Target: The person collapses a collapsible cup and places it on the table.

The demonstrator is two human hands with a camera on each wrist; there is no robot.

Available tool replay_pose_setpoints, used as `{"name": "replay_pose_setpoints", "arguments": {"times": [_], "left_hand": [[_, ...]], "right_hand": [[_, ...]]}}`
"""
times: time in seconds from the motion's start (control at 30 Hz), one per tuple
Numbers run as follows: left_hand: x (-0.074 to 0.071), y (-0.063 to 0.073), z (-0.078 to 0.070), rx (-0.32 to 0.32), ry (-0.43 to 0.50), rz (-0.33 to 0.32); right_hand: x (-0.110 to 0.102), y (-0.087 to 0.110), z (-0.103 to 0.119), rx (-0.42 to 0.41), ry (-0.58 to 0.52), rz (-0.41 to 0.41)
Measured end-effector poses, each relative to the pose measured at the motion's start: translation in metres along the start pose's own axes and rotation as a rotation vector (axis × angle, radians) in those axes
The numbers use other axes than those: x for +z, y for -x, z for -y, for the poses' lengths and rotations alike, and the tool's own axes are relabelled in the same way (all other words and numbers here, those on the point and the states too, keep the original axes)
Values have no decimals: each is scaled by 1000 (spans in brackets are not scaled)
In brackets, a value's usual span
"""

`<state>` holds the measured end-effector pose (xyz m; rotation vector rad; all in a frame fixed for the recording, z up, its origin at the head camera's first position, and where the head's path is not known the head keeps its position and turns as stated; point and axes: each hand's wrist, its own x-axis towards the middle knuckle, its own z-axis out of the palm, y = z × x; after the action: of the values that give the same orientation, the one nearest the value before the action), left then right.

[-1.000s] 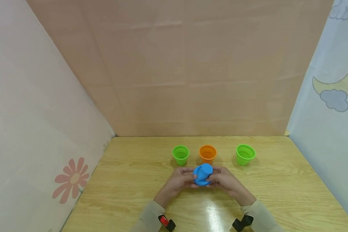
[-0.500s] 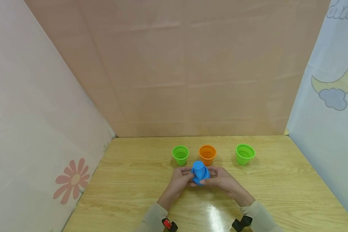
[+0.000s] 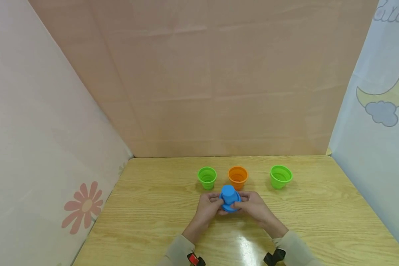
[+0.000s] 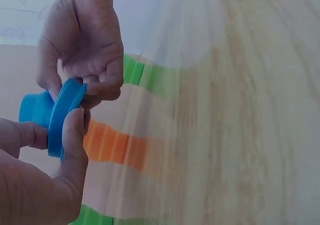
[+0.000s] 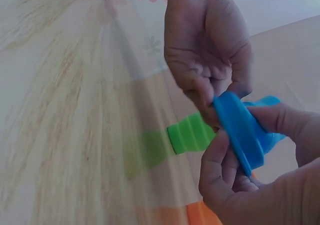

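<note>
Nearest the wearer, light sleeves are seen, w/ black straps fixed at the wrists, a red patch on the left one. Just beyond, the blue cup is held b/w both hands, above the tabletop, base up & rim down. By the left hand its rim is pinched on the left side, thumb on top, fingers beneath; by the right hand it's gripped opposite, thumb laid low on the wall nr the rim, fingers curled under. So neither set of fingers is spread wide; both are closed in on the cup.

Vs. 1 sec ago, the base has been brought from a rightward lean to approx. central; vs. ½ sec ago, the narrow, twisted look has been replaced by a broader body w/ an evener rim. Prob. the soft wall is being reworked by the thumbs, & its shape is judged unsettled as yet.

Farther off, mouths up, a green cup, an orange cup (nearly straight behind the blue one) & a second green cup, set well to the right, are stood in a row. Behind the tabletop, a creased brown sheet is hung.
</note>
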<state>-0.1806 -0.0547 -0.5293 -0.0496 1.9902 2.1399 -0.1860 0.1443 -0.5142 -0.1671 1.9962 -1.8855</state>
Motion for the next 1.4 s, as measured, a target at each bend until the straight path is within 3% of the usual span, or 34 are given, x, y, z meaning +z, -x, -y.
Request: {"name": "replay_pose_setpoints", "arguments": {"times": [0.13,0.33,0.5,0.77,1.03,1.23,1.4], "left_hand": [[-3,-1,-1,-26,6,30],[-11,-5,-1,-66,28,123],[-18,-7,2,-92,108,181],[-30,-10,6,-140,201,207],[-40,-12,4,-180,327,270],[-43,-11,7,-192,293,320],[-42,-11,8,-201,273,320]], "right_hand": [[-4,-3,-6,7,-13,38],[-15,-7,-13,23,-92,173],[-21,-7,-15,34,-180,245],[-26,-2,-10,46,-329,245],[-28,-2,-13,24,-376,255],[-29,-1,-18,60,-400,267],[-29,-2,-18,46,-393,295]]}}
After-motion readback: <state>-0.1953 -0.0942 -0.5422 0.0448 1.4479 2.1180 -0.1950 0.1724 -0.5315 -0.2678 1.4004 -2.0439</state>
